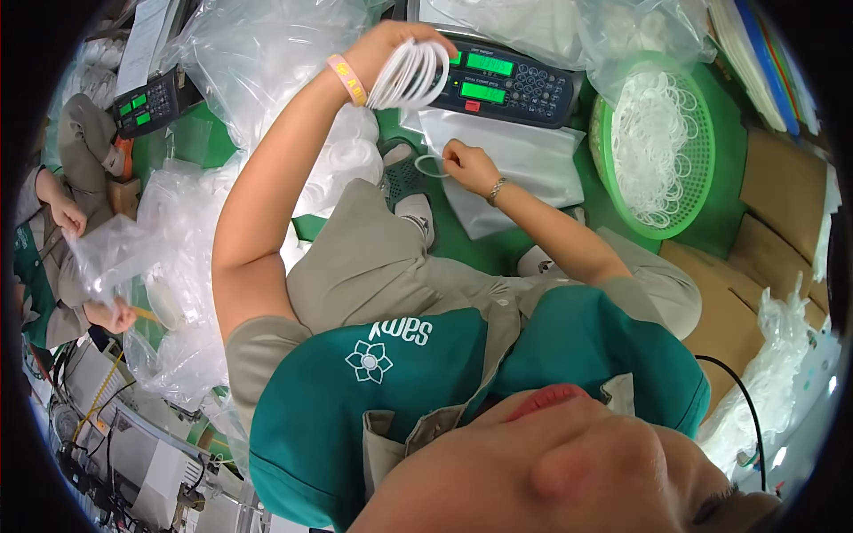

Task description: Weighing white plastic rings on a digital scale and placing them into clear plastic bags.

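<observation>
My left hand (391,46) is raised at the top, just left of a dark counting scale (555,99) with lit green displays. A bunch of thin white rings (409,80) hangs from its curled fingers. Lower down and to the right, my right hand (471,169) pinches a single white ring (429,166), which sticks out leftward. Beneath that hand a flat clear plastic bag (542,173) hangs below the scale. On the right stands a green basket (708,160) full of loose white rings (653,133).
Large clear bags of white items (178,258) fill the left side. Beyond them, a co-worker's hands (71,218) hold a clear bag (111,258) near a second scale (147,105). Cardboard boxes (773,195) stand at right. Cables and equipment (107,426) lie lower left.
</observation>
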### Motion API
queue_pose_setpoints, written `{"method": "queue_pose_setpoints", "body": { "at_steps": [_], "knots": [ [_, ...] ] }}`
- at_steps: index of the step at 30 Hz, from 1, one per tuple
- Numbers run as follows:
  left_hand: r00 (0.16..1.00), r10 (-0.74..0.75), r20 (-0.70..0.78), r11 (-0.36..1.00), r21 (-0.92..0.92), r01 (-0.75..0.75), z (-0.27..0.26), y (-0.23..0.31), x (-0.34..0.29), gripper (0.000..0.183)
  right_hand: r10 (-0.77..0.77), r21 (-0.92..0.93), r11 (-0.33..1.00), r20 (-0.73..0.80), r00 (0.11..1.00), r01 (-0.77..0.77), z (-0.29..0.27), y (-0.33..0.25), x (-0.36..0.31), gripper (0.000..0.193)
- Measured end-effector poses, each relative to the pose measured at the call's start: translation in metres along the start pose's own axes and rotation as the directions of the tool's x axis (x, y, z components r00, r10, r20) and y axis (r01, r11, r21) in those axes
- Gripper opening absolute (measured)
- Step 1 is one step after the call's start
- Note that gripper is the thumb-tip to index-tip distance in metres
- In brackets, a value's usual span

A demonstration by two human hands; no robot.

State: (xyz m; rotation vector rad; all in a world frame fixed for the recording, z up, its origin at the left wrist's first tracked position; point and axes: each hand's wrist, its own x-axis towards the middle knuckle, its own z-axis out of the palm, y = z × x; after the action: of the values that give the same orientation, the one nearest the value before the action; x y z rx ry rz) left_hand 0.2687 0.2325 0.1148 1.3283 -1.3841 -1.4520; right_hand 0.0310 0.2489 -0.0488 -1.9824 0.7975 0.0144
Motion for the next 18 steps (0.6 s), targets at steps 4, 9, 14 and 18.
{"method": "queue_pose_setpoints", "body": {
  "at_steps": [4, 9, 14, 18],
  "knots": [
    [0.976, -0.135, 0.172, 0.904, 0.424, 0.050, 0.019, -0.016, -0.003, 0.031, 0.130, 0.729, 0.653, 0.160, 0.978, -0.206, -0.021, -0.043, -0.005, 0.005],
    [0.881, -0.357, 0.309, 0.814, 0.566, 0.131, 0.040, -0.013, -0.003, 0.029, 0.178, 0.901, 0.398, 0.109, 0.978, -0.173, -0.034, -0.073, -0.015, 0.005],
    [0.918, -0.380, 0.116, 0.427, 0.902, 0.063, 0.055, -0.006, -0.003, 0.022, 0.152, 0.969, 0.129, 0.190, 0.970, -0.210, -0.045, -0.085, -0.019, 0.022],
    [0.905, -0.420, 0.073, 0.420, 0.899, 0.122, 0.066, 0.001, 0.004, 0.016, 0.188, 0.866, 0.463, 0.112, 0.976, -0.188, -0.047, -0.090, -0.020, 0.033]
  ]
}}
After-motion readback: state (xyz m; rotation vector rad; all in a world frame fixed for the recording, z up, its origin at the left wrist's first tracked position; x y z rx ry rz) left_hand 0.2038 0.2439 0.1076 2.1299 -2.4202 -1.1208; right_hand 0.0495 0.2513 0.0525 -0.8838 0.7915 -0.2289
